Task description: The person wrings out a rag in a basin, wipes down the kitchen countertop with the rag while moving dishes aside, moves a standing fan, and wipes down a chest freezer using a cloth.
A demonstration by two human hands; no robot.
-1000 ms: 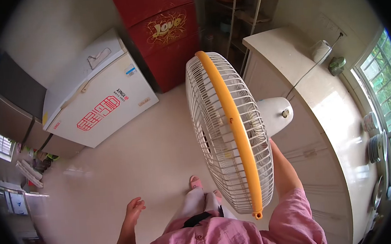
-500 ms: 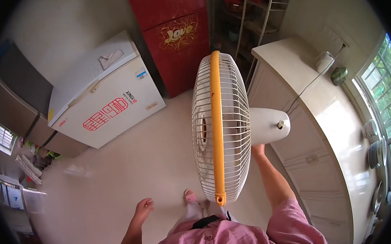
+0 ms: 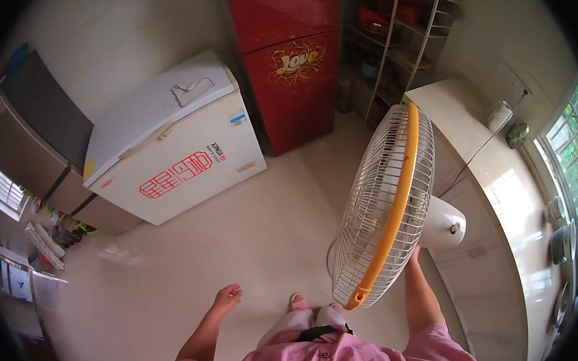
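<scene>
Head view: one fan (image 3: 398, 206) is hanging above the floor (image 3: 194, 261), beside one worktop (image 3: 495, 159).
Change: the fan is leaning more than a moment ago and moving toward the person's right.
Right hand: this hand (image 3: 415, 255) is holding the fan under its white back; most fingers are hiding.
Left hand: this hand (image 3: 229, 296) is staying away from the fan, holding nothing, its fingers bending loosely.
Meaning: one hand of two is likely taking all the weight.
Cold boxes: one white freezer (image 3: 186, 154) and one red fridge (image 3: 297, 106) are standing ahead.
Feet: two pink shoes (image 3: 298, 301) are showing.
</scene>
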